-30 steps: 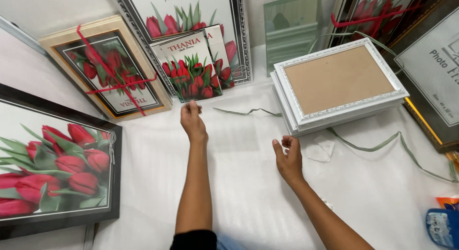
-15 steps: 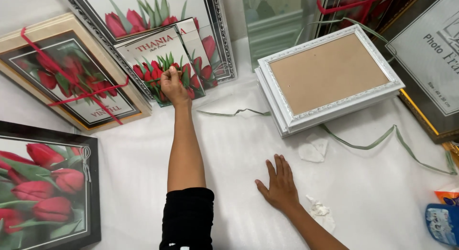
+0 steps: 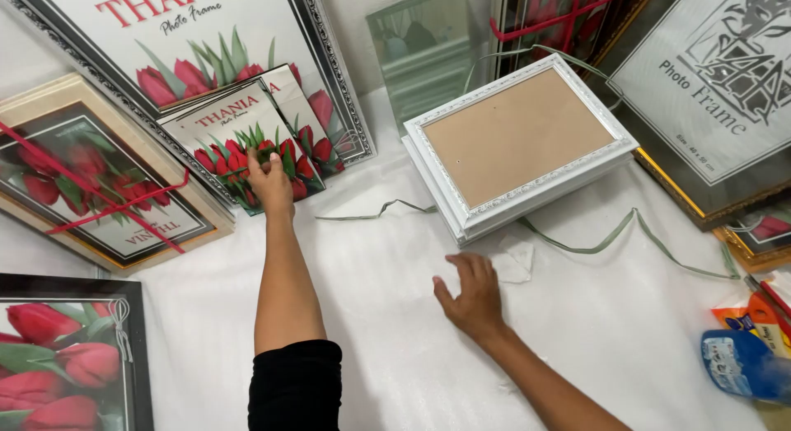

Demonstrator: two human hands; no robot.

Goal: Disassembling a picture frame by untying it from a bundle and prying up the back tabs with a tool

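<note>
While our left hand [image 3: 269, 177] sits at full reach, its fingers are curled down onto the lower edge of the small tulip prints [image 3: 247, 138], a loose stack leaning against the big silver-framed tulip poster [image 3: 325, 77]. Looks like a pinch on the top sheet, but we can't tell whether it's gripped or just pressed. Versus half a second ago: same contact spot on the stack, so the hand has held there; a second ago it was short of the prints, over bare cloth.

Our right hand [image 3: 471, 292] lies flat, fingers spread wide, palm down on the white cloth [image 3: 371, 316] covering the counter. It holds nothing. Position on the cloth matches the previous frame; a second ago it was nearer the white frame's corner.

Just beyond the right fingertips: a small clear plastic scrap [image 3: 512, 262], near but not touching as far as we can see. Behind it, the white frame stack [image 3: 519, 142], backing board up, unchanged. A thin green strap [image 3: 626, 233] runs out from under it across the cloth.

Left side: beige-framed tulip picture tied with red ribbon [image 3: 99, 192]; black-framed tulip picture [image 3: 62, 357] at bottom left. Far right edge: blue packet [image 3: 741, 365].
</note>
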